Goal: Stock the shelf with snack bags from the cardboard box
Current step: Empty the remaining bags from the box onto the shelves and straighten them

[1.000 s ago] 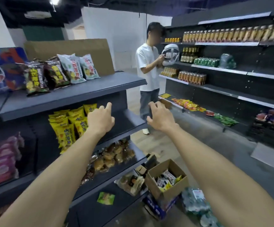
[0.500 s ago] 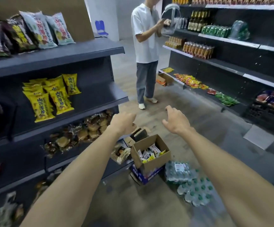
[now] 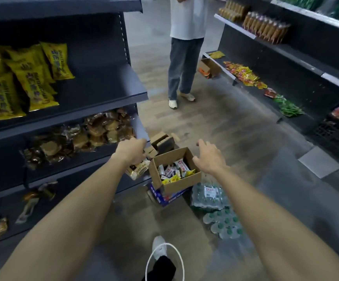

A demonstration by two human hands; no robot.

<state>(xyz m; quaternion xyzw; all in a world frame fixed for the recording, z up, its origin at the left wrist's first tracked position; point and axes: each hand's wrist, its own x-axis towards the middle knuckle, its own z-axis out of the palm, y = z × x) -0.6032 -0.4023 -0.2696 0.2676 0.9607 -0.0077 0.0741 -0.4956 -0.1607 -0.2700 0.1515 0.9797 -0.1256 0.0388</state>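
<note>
An open cardboard box (image 3: 176,183) sits on the floor on top of a blue carton, with several small snack bags (image 3: 173,172) inside. My left hand (image 3: 131,150) hovers just left of the box, fingers curled, nothing visibly in it. My right hand (image 3: 208,156) is above the box's right rim, fingers spread and empty. The dark shelf unit (image 3: 103,92) stands at my left, with yellow snack bags (image 3: 28,78) on its middle level and bagged pastries (image 3: 87,136) on the level below.
A person in a white shirt and grey trousers (image 3: 182,63) stands in the aisle ahead. Shrink-wrapped water bottle packs (image 3: 215,205) lie right of the box. A second shelf unit (image 3: 286,63) lines the right side. Small cartons (image 3: 160,140) sit behind the box.
My view has tilted down from the upper shelves to the floor. Both hands have dropped from shelf height to just above the cardboard box.
</note>
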